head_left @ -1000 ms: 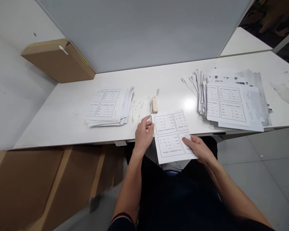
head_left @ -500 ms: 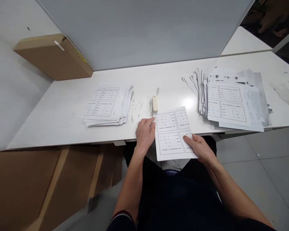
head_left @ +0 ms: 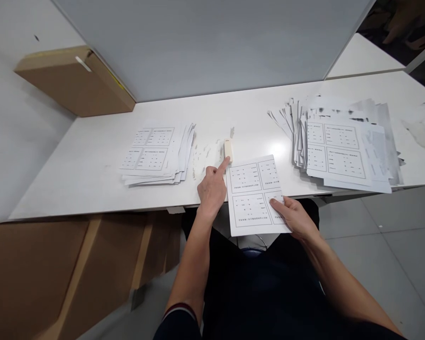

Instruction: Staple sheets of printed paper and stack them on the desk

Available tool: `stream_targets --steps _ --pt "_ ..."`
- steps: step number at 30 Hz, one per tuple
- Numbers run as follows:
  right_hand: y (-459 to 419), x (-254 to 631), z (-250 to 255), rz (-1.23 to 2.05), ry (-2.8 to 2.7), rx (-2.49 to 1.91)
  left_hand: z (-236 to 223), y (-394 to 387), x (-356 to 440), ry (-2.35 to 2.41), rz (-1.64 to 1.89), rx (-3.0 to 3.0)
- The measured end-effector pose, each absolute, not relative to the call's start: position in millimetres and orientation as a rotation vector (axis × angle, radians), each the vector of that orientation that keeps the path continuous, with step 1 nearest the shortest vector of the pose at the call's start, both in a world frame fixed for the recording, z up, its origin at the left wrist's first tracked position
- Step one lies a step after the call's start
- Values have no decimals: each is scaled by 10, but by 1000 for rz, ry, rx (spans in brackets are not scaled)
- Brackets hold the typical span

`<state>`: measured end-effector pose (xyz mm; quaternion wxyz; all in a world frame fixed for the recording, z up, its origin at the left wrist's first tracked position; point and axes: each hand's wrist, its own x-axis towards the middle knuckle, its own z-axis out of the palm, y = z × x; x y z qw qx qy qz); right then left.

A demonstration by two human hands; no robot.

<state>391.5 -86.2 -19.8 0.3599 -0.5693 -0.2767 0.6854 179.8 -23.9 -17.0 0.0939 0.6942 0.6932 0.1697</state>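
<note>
My right hand (head_left: 295, 218) grips the lower right corner of a printed paper sheet (head_left: 250, 208), thumb on top. The sheet, marked with boxed blocks of text, sticks out past the table's front edge. My left hand (head_left: 212, 189) holds nothing; its index finger is stretched out and its other fingers are curled. The fingertip rests at the near end of a small cream oblong block (head_left: 227, 147), which lies on the table just beyond the sheet's upper left corner. Whether the finger presses on the block I cannot tell.
To the left is a stack of printed sheets (head_left: 150, 153); a larger, untidy paper pile (head_left: 336, 151) lies right. A cardboard box (head_left: 78, 85) leans at the back left. A grey panel (head_left: 219, 47) borders the white table (head_left: 92, 189). Brown cartons (head_left: 102, 255) stand below left.
My left hand has left the sheet's left edge and stretched its index finger to the cream block. My right hand and the sheet stay nearly where they were.
</note>
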Motion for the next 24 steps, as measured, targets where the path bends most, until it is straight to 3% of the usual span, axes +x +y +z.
stream_targets --steps 14,24 --pt "-914 4101 -26 1626 -955 -1505 -315 -258 1777 2086 706 2122" --pt "-354 5273 582 761 -914 -1792 -340 -326 1782 1984 1049 2038"
